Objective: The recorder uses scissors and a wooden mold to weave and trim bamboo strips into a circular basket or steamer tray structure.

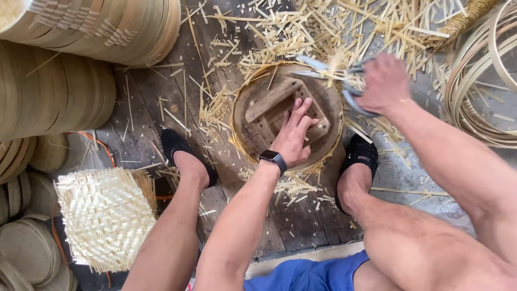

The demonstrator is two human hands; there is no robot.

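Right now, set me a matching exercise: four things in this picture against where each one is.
Things:
1. left hand
2. right hand
3. woven bamboo mat
4. stacked bamboo hoops

Places:
A. upper left of the floor
B. gripping the scissors at the round form's far rim
C. pressed flat on the wooden block in the round form
D. lower left, beside the left leg

Pairs: 1-C, 2-B, 3-D, 4-A
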